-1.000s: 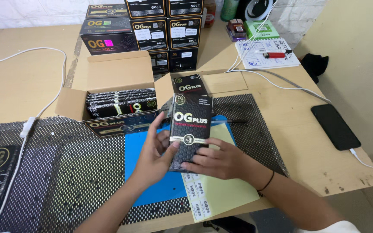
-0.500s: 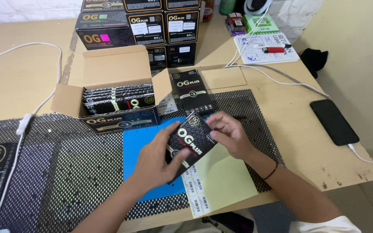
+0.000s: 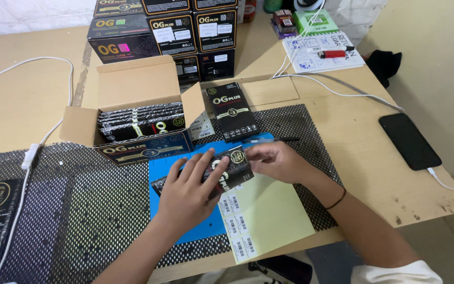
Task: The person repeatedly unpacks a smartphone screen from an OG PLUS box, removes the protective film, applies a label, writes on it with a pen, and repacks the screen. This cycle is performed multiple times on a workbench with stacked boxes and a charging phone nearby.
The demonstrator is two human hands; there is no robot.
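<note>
Both of our hands close on one small black box over the blue mat: our left hand lies flat across its near half with the fingers spread, and our right hand pinches its far end at about three o'clock. We hold the box tilted, low over the mat and just above a yellow-green sheet with a strip of barcode labels along its left edge (the labels sit at roughly five o'clock from the box). At twelve o'clock a second black box lies flat on the mesh liner, with a pen just below it. At ten o'clock stands an open cardboard carton packed with more black boxes. Well off at three o'clock a black phone rests on the table, plugged into a white cable.
</note>
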